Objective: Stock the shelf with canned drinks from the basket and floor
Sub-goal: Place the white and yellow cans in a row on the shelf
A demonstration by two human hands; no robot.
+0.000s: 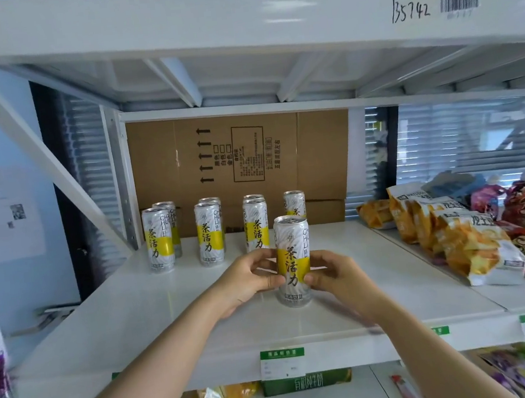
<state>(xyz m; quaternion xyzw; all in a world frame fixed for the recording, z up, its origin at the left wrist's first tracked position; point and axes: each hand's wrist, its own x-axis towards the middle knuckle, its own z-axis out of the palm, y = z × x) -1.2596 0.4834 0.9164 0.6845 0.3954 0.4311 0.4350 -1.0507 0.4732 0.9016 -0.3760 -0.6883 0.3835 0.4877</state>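
Left hand [247, 282] and right hand [337, 280] curl fingers [259, 256] round can [293, 254], seemingly standing upright.

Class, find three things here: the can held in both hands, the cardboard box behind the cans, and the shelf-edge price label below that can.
held can [292, 262]: head view, on its yellow band.
cardboard box [247, 153]: head view, on its printed front.
price label [283, 367]: head view, on its white lower part.

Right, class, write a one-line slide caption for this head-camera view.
Left hand and right hand hold an upright yellow-banded can on the white shelf, before rows of matching cans.
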